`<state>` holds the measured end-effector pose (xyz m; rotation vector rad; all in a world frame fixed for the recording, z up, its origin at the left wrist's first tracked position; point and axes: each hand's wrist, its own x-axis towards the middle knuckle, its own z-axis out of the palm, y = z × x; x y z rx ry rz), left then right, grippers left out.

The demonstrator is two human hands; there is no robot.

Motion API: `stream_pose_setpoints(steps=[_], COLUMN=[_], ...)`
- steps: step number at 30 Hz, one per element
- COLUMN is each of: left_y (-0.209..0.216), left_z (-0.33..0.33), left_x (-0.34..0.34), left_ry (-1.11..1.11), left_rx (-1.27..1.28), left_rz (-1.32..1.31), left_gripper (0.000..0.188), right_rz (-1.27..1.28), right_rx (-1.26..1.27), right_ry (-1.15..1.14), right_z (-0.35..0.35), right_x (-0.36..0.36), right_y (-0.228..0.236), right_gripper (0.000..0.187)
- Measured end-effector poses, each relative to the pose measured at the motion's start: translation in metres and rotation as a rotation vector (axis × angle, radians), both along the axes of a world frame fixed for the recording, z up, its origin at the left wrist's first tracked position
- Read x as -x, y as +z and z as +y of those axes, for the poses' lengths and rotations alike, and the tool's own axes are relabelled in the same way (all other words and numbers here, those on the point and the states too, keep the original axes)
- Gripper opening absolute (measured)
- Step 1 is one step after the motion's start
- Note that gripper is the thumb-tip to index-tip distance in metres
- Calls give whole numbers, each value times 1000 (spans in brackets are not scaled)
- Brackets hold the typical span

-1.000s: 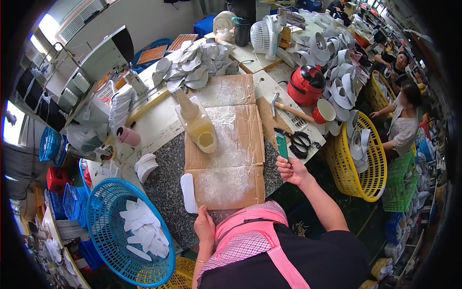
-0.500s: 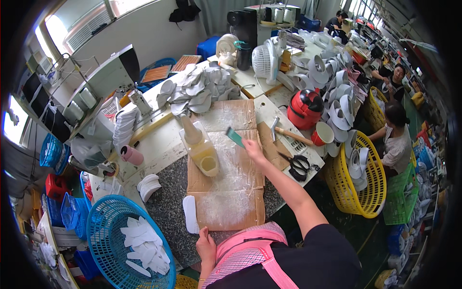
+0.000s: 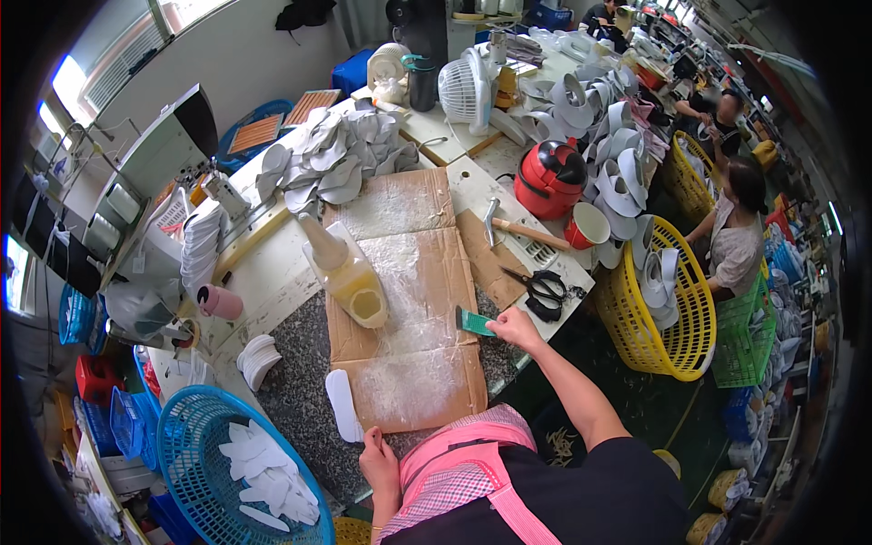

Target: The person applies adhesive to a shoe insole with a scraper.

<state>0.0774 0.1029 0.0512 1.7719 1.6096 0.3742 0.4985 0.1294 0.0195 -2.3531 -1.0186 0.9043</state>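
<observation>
Where the cardboard sheet (image 3: 400, 309) ends at the near right edge of the granite worktop (image 3: 291, 400), the right hand (image 3: 514, 327) sits just past the sheet's border, with bare cardboard open to its left and black scissors (image 3: 545, 292) and a hammer (image 3: 509, 227) crowding its far side. Its fingers are pinched on the handle of a green brush (image 3: 474, 322), whose head points left over the cardboard edge, though the bristles are too small to make out. The left hand (image 3: 380, 461) rests at the worktop's near edge beside a white insole (image 3: 343, 405), fingers curled, its grip impossible to read, and the wrist is cut off by the pink apron (image 3: 454, 472).
</observation>
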Motion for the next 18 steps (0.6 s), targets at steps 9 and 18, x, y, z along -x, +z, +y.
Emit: stream_pose_setpoints(steps=[9, 18], left_y=[26, -13], left_z=[25, -2], left_x=[-20, -3], left_ry=[-10, -96], left_rx=[-124, -263], left_rz=[161, 15], left_gripper=[25, 22], right_rz=[685, 1079], right_rx=[-689, -425], right_ry=[354, -368], right_z=[96, 0], right_x=[110, 74], right_y=[148, -35], right_gripper=[35, 31])
